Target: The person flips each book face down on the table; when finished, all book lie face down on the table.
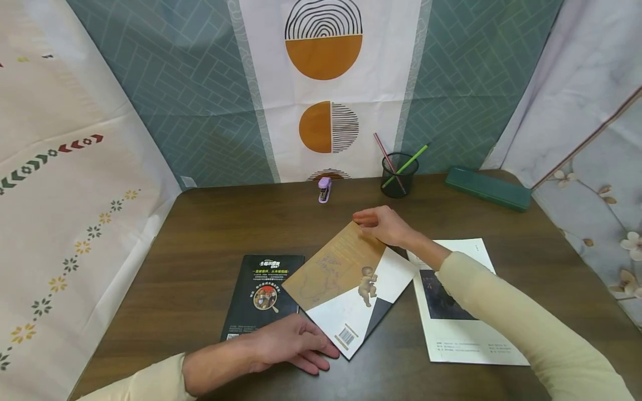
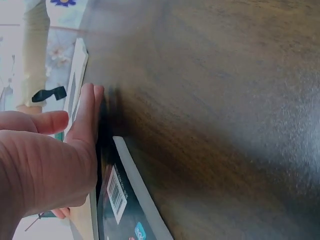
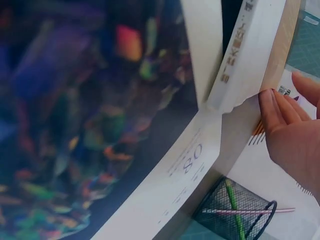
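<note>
Sleeves: both arms wear long, pale cream-yellow sleeves of soft, smooth fabric.
Cuffs: plain, ending at the wrists, without buttons or markings.
Left hand (image 1: pixel 286 342): bare, no rings or watch visible.
Right hand (image 1: pixel 386 225): bare, no jewellery visible, nails short.

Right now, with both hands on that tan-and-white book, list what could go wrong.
1. The right hand holds only the far corner of the tan-and-white book, whose near corner the left hand touches; it might slip or tip.
2. It overlaps the black book, so moving it could drag that one.
3. The mesh pen cup stands just beyond the right hand; a swing might topple it.
</note>
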Tool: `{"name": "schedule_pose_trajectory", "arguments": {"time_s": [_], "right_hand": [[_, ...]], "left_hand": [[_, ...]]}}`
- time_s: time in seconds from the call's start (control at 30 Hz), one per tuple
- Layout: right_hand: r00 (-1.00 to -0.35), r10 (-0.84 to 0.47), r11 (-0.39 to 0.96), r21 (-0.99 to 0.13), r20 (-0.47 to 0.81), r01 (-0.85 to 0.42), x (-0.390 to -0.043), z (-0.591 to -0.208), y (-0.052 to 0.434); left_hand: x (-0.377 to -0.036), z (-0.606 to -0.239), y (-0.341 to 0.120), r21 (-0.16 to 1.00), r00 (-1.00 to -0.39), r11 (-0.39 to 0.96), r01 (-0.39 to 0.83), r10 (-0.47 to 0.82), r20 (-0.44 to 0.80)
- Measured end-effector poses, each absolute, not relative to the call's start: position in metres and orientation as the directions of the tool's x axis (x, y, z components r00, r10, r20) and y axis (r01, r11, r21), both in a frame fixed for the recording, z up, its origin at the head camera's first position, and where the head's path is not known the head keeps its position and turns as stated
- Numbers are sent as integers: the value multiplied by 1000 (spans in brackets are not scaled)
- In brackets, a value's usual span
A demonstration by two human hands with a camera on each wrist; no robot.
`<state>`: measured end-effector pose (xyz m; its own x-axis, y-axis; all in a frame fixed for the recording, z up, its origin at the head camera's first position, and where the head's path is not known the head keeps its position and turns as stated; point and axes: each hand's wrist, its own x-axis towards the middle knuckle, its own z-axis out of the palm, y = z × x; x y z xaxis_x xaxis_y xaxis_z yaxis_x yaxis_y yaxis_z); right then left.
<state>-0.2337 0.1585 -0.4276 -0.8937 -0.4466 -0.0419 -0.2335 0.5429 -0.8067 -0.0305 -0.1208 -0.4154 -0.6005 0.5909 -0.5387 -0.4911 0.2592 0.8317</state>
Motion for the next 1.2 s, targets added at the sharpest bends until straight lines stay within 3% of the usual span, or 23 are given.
{"name": "schedule_pose_trajectory", "arguments": {"time_s": [0.27,0.47,0.7,0.97,1.2], "right_hand": [[-830,-557,393,-885,-14,-250,-223,-424,169],[-798,-603,399,-862,9,-312,-209,-415,176],[-765,-644,459,-790,18,-405,-190,-417,188],[-810,-583,555,-759,-64,-340,-162,-425,202],[-841,-532,624,-717,-98,-310,-143,-424,217]], "left_hand": [[-39,-405,-128,868,-614,178,-464,642,-459],[-56,-392,-143,932,-708,141,-332,616,-346],[-82,-390,-171,963,-822,254,-93,526,-218],[-101,-402,-190,894,-871,434,115,477,-119],[-109,-414,-198,808,-860,535,248,506,-72]]}}
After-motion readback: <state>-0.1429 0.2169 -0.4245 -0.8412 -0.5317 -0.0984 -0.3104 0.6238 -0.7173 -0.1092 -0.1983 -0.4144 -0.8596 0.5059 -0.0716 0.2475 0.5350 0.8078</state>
